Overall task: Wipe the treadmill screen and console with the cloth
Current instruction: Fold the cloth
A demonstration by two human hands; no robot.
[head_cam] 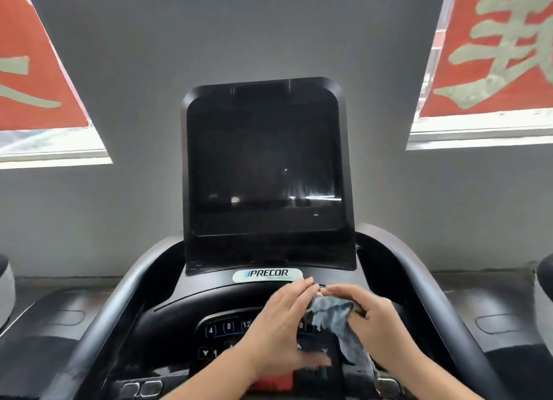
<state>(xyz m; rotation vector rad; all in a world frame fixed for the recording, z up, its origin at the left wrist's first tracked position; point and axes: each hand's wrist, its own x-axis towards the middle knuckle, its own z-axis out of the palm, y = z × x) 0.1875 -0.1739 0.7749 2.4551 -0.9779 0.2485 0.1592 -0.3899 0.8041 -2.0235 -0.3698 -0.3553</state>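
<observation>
The treadmill's dark screen (pixel 263 163) stands upright in the middle, switched off, with light streaks low on its right side. Below it lies the black console (pixel 191 307) with numbered buttons and a Precor badge (pixel 267 274). Both hands are over the console just under the badge. My right hand (pixel 363 313) grips a bunched blue-grey cloth (pixel 332 311), part of which hangs down toward the buttons. My left hand (pixel 281 319) has its fingers extended and touches the cloth's left edge. The hands are blurred.
Curved black handrails (pixel 119 304) sweep down on both sides of the console. A red stop button (pixel 273 381) sits at the bottom centre below my wrists. A grey wall is behind, with red banners in windows at upper left and upper right.
</observation>
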